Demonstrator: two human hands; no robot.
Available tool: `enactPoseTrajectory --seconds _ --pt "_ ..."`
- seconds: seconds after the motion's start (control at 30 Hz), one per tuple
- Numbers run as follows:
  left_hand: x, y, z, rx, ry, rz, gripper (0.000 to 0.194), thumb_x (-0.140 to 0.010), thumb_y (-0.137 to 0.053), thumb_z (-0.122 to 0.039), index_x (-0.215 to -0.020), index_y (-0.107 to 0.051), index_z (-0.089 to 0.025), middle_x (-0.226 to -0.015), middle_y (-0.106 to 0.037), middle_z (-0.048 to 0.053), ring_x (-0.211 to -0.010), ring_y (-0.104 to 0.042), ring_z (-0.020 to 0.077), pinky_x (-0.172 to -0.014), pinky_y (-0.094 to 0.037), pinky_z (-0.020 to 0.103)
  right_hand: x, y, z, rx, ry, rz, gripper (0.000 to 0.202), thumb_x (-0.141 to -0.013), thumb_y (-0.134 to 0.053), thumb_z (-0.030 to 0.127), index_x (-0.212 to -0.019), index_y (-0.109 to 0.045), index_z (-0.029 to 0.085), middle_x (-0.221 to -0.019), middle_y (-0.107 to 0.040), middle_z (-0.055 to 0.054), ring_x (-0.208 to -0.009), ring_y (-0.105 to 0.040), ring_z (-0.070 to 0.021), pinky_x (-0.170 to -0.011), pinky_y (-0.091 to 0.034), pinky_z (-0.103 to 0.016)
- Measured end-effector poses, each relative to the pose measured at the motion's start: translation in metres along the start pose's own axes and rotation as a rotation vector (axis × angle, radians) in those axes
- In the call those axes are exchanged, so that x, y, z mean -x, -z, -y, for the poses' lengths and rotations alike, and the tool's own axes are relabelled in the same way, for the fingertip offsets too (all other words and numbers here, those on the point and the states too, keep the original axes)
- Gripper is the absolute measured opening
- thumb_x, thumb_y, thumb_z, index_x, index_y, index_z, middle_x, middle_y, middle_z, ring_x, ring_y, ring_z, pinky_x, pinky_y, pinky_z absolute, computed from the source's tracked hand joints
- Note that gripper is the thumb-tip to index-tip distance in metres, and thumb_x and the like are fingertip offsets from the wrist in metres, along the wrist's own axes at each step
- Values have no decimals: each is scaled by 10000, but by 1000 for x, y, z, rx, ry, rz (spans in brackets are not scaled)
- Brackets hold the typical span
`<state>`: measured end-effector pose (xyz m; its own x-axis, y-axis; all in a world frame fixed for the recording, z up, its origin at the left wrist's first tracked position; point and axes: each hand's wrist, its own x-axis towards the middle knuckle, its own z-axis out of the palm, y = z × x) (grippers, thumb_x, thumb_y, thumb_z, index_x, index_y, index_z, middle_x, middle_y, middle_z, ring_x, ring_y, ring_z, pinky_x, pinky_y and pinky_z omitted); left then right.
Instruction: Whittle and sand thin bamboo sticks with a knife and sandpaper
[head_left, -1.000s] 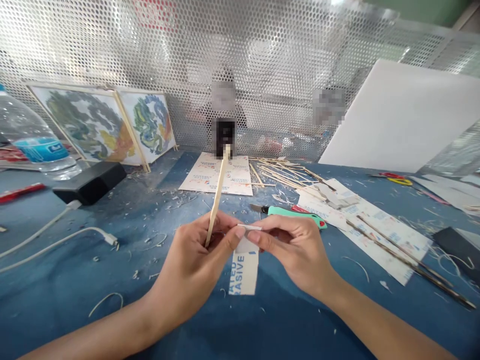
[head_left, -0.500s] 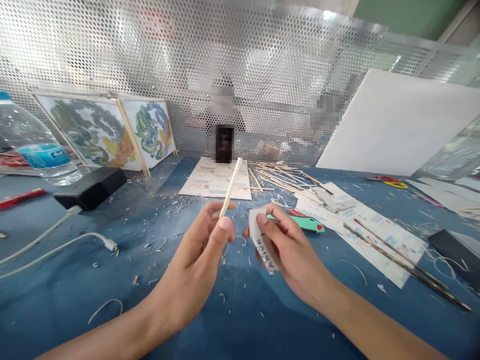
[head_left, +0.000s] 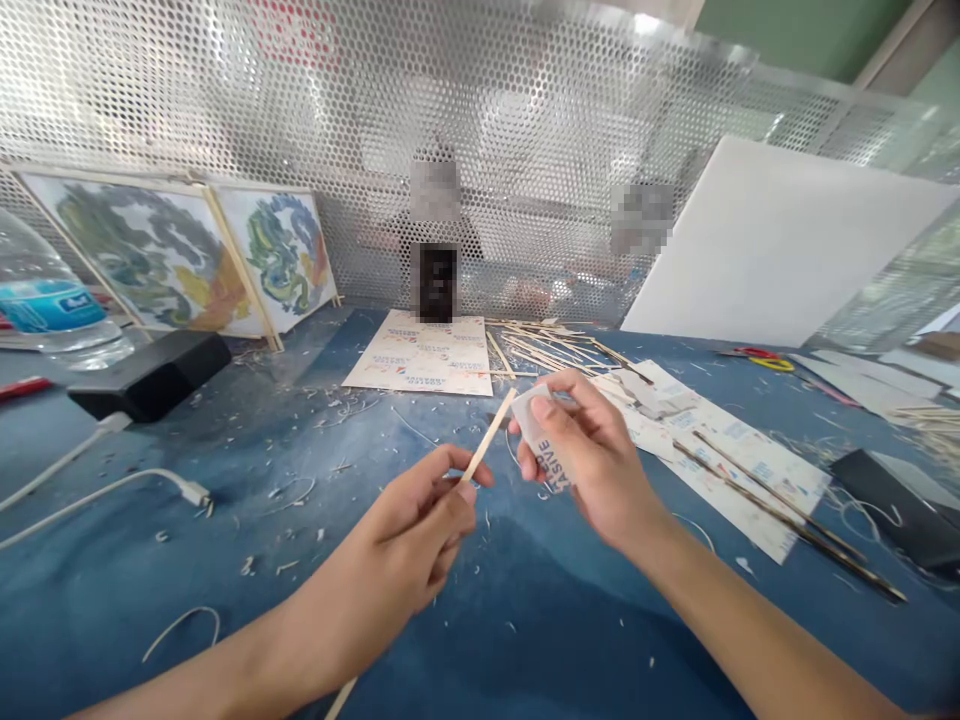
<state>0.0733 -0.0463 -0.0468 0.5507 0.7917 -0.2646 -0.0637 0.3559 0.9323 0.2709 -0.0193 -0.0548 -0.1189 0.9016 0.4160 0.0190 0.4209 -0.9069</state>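
Observation:
Pinched in my left hand [head_left: 427, 525] is a thin pale wooden strip [head_left: 491, 435], its tip slanting up to the right; its other end shows below my forearm. My right hand [head_left: 592, 460] is closed on a small folded piece of sandpaper [head_left: 541, 432], grey-white with printed letters on its back. The strip's tip reaches the left edge of the sandpaper; whether they touch I cannot tell. Behind the hands, a pile of wooden strips [head_left: 551, 350] lies beside a printed sandpaper sheet [head_left: 424, 355].
Shavings litter the blue table [head_left: 300, 580]. On the left are a water bottle [head_left: 56, 310], a black box [head_left: 154, 375], a white cable [head_left: 165, 475] and a painted folding panel [head_left: 281, 260]. Rightward lie another sheet [head_left: 757, 510] with dark sticks and scissors [head_left: 765, 358]. A white board [head_left: 780, 245] leans behind.
My right hand has risen with the sandpaper. My left hand has lowered slightly, and the strip now tilts more to the right, its tip close to the sandpaper. The view has shifted a little rightward.

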Motion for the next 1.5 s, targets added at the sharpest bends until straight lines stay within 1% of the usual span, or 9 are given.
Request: enactPoseTrajectory --seconds 0.13,0.2,0.4,0.57,0.73,0.93,1.17,1.37,1.5 --pt "-3 3 0 41 -44 15 270 -1011 -465 -474 -886 -474 -235 -671 -329 -84 -495 -168 62 -389 -156 157 8 -1 -5 706 613 -21 207 -928 -613 141 -1099 -611 258 -1136 -654 -72 -946 -649 -197 -800 -522 -365" --pt "-4 5 1 28 -88 -2 330 -994 -496 -503 -825 -423 -229 -645 -304 -90 -490 -163 61 -389 -153 157 12 -3 -7 792 719 81 319 -886 -637 115 -1177 -592 238 -1212 -609 -101 -1041 -615 -227 -849 -515 -389" --pt "-4 10 3 -227 -205 -130 339 -993 -492 -518 -834 -434 -224 -643 -236 -90 -502 -189 67 -425 -193 180 12 -7 -2 416 281 93 270 -918 -606 278 -1180 -556 235 -1131 -591 -80 -921 -595 -192 -773 -523 -348" --pt "0 8 0 -359 -231 -154 330 -1007 -463 -497 -850 -499 -210 -651 -272 -78 -527 -218 79 -448 -209 198 10 -7 7 70 -181 347 194 -995 -534 414 -922 -522 235 -739 -584 22 -623 -578 -128 -587 -486 -283" --pt "0 5 0 -112 -128 -26 277 -1029 -406 -484 -943 -499 -238 -691 -299 -75 -530 -203 85 -443 -205 194 12 -11 5 17 -101 164 182 -1009 -527 401 -923 -494 245 -811 -654 17 -593 -521 -99 -551 -434 -260" --pt "1 5 5 -244 -134 1 303 -1053 -334 -481 -1013 -522 -246 -709 -304 -63 -580 -244 94 -498 -263 193 11 -12 1 79 -124 -15 205 -987 -561 448 -936 -517 254 -757 -657 34 -534 -419 -94 -492 -349 -263" --pt "1 4 8 -353 -141 -28 360 -1038 -324 -512 -945 -515 -221 -695 -321 -55 -552 -252 102 -466 -275 214 15 -12 7 223 -202 187 416 -1000 -505 495 -712 -600 210 -575 -536 25 -495 -452 -101 -472 -339 -273" --pt "4 1 6 -479 -149 -65 369 -1026 -327 -538 -941 -531 -243 -649 -359 -54 -564 -321 114 -513 -318 221 11 -7 8 203 -98 -49 433 -998 -524 469 -643 -500 223 -532 -486 32 -485 -437 -105 -472 -339 -274" --pt "4 2 9 -440 -183 -105 358 -1003 -380 -552 -928 -550 -245 -668 -377 -41 -576 -335 126 -508 -318 230 13 -10 5 224 -170 132 435 -997 -520 472 -644 -501 220 -505 -473 40 -445 -407 -96 -440 -297 -271"
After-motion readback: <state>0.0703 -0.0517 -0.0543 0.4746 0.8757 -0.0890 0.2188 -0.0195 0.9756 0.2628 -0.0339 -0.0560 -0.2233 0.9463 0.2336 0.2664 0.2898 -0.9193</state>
